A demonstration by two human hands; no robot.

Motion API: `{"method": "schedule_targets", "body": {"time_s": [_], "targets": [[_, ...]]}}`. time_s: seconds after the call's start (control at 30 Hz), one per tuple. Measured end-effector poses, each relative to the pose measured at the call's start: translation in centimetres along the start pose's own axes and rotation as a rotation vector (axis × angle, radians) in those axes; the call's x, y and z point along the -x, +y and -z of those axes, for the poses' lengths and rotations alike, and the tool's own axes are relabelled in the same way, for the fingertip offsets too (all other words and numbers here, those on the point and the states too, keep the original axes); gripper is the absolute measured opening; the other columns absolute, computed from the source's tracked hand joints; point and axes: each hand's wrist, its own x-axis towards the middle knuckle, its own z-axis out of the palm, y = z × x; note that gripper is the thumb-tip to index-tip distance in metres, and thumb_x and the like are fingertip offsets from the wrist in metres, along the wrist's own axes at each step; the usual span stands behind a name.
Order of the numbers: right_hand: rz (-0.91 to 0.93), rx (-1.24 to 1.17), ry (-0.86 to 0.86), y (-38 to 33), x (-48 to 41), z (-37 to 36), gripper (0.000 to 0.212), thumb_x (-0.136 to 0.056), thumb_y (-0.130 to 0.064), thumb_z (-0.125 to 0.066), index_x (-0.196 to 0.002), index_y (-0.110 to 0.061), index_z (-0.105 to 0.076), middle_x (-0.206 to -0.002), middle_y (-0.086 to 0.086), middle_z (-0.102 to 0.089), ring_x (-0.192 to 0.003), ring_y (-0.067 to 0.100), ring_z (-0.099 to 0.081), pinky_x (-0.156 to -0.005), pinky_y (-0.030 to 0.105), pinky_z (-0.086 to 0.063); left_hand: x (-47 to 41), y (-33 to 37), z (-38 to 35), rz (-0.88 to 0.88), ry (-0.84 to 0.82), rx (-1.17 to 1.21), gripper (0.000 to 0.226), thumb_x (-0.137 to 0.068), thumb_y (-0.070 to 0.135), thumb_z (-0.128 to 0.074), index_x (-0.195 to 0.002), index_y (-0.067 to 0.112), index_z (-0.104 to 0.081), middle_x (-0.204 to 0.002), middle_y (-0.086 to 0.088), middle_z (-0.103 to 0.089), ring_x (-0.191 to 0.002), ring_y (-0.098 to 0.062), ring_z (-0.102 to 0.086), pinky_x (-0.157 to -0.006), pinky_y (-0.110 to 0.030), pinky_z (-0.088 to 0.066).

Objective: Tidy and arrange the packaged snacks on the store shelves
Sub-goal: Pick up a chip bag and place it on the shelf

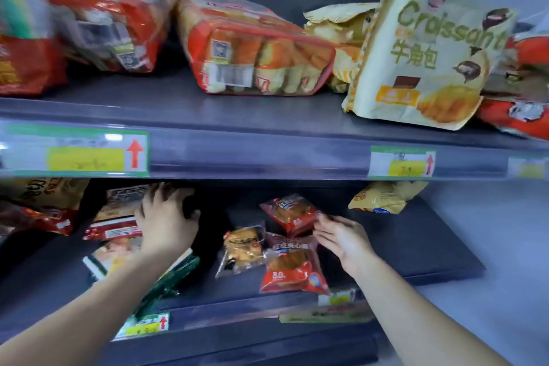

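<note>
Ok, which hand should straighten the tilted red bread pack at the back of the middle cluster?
Right. The right hand has fingertips at the red bread pack, while the left hand grips the stack of packs further left.

Small red plastic bun packets (292, 269) lie on the dark metal lower shelf (416, 246) between my left hand (166, 226) and right hand (341, 239). The cream paper croissant bag (427, 53) stands on the upper shelf (148, 104), far right.
</note>
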Motion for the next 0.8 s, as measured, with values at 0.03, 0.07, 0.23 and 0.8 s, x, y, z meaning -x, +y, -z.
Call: {"method": "schedule_targets", "body": {"time_s": [0.03,0.07,0.23,0.8], "targets": [[0.000,0.004,0.005,-0.4,-0.8,1.2,0.029,-0.086,-0.005,-0.066,-0.111,0.009,-0.060,-0.106,0.028,-0.065,-0.092,0.033,-0.065,-0.082,0.036,-0.051,0.3,1.6,-1.0,-0.026,-0.027,0.019,0.041,-0.078,0.017,-0.073,-0.118,0.019,-0.067,-0.133,-0.017,-0.052,-0.132,-0.036,-0.034,-0.107,-0.046,-0.027],[0.000,0.011,0.015,-0.8,-1.5,2.5,0.025,-0.086,-0.005,-0.067,-0.107,0.008,-0.061,-0.107,0.029,-0.065,-0.094,0.035,-0.065,-0.083,0.036,-0.051,0.6,3.1,-2.1,-0.046,-0.052,0.043,0.038,-0.077,0.017,-0.073,-0.115,0.018,-0.069,-0.126,-0.018,-0.057,-0.127,-0.038,-0.040,-0.105,-0.044,-0.032],[0.084,0.130,0.129,-2.8,-6.2,9.2,0.005,-0.084,-0.007,-0.070,-0.081,-0.005,-0.067,-0.090,0.022,-0.067,-0.084,0.030,-0.062,-0.090,0.041,-0.053,2.8,10.1,-7.2,-0.140,-0.153,0.175,0.026,-0.076,0.006,-0.070,-0.101,0.010,-0.074,-0.107,-0.014,-0.069,-0.105,-0.038,-0.058,-0.091,-0.037,-0.043],[0.504,1.143,0.341,-2.7,-19.1,18.3,0.016,-0.088,-0.021,-0.058,-0.101,-0.026,-0.066,-0.101,0.002,-0.068,-0.089,0.028,-0.061,-0.060,0.028,-0.039,4.8,21.1,-21.4,-0.336,-0.337,0.052,0.033,-0.085,0.022,-0.063,-0.118,0.022,-0.066,-0.120,0.000,-0.064,-0.117,-0.020,-0.052,-0.097,-0.024,-0.037]]}}
